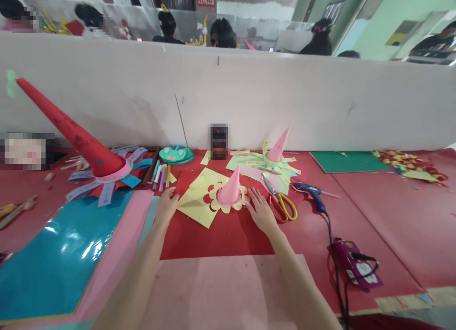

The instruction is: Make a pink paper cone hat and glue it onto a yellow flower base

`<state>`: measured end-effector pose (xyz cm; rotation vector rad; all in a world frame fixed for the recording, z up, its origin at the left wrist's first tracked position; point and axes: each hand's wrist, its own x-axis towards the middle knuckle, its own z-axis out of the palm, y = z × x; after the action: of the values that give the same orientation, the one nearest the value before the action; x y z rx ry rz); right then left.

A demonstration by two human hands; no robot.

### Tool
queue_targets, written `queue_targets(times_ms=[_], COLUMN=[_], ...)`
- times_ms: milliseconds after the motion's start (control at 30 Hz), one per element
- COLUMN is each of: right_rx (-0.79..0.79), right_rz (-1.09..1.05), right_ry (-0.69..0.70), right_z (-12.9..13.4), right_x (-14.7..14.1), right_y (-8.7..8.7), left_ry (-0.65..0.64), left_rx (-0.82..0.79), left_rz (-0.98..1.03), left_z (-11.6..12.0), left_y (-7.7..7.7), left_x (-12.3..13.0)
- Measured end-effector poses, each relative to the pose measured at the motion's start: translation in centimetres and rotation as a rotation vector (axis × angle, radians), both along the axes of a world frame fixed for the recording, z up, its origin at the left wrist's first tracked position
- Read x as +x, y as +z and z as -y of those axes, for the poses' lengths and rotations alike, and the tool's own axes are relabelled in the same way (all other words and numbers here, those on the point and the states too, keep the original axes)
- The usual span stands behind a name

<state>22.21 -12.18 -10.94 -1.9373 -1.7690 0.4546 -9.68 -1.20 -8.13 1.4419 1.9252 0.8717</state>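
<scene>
A small pink paper cone (231,189) stands upright on a pale yellow flower-shaped paper base (225,209) with scalloped petals. Under its left side lies a yellow paper sheet (203,218), turned at an angle on red paper (199,242). My left hand (167,205) rests at the sheet's left corner, fingers loosely bent and apart, holding nothing. With fingers stretched out, my right hand (261,208) lies at the right petals; whether it touches them I cannot tell. Just right of it are scissors (281,201) with red and yellow handles.
A tall red cone (76,135) stands left, above a glossy blue sheet (71,254). Markers (162,177) lie behind my left hand. A second pink cone (279,147) stands at the back. Right are a blue glue gun (313,194), its cord and a purple box (356,263). A white partition (249,97) closes the back.
</scene>
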Motion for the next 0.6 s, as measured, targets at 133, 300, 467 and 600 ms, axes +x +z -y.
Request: queue_targets(times_ms=[133, 300, 467, 600], right_rx=[-0.011, -0.017, -0.06, -0.057], right_rz=[-0.036, -0.085, -0.118, -0.111], right_ry=[0.009, 0.027, 0.019, 0.009], right_z=[0.1, 0.2, 0.3, 0.5], right_x=[0.3, 0.5, 0.5, 0.2], right_y=[0.3, 0.6, 1.2, 1.5], left_ry=[0.011, 0.065, 0.086, 0.084], left_rx=[-0.038, -0.088, -0.156, -0.129], left_rz=[0.037, 0.109, 0.187, 0.252], left_z=[1.6, 4.0, 5.9, 6.8], left_y=[1.0, 2.7, 4.0, 3.9], left_x=[0.4, 1.1, 1.6, 1.4])
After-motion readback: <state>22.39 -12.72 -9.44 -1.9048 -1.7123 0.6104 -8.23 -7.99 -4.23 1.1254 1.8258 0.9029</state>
